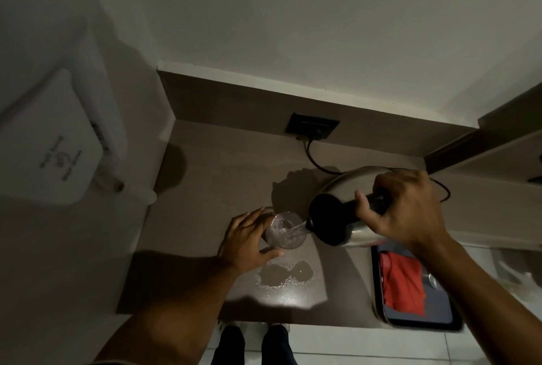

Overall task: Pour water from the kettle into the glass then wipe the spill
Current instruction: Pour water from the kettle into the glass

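Observation:
A clear glass stands on the brown counter, and my left hand is wrapped around its left side. My right hand grips the black handle of a steel kettle with a black lid, tilted to the left over the glass. A thin stream of water runs from the spout into the glass. A puddle of spilled water lies on the counter just in front of the glass. A red cloth lies on a dark tray at the right.
The dark tray sits at the counter's front right corner. A black socket on the back panel feeds a cord that runs behind the kettle. A white appliance stands at the left. My feet show below the counter edge.

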